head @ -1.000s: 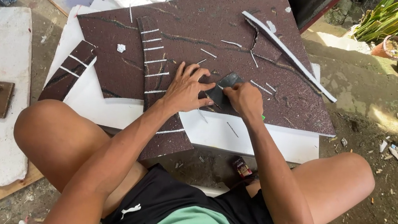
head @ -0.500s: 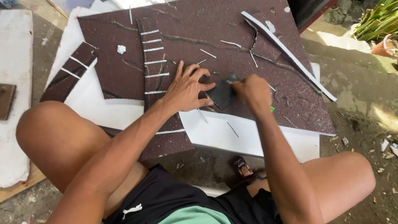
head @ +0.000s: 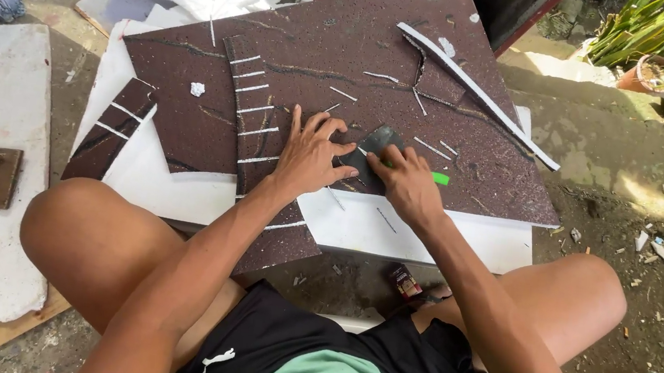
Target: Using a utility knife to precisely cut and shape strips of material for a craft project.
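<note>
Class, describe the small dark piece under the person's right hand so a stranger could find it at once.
Start at the big brown board lying on the ground. Near its front edge the left hand lies flat and the right hand rests on a small dark piece. It alone is nearly black, beside a bright green tip.

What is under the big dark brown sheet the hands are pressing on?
A white board pokes out below the dark brown sheet. How far it runs underneath is covered. The left hand lies flat on top.
</note>
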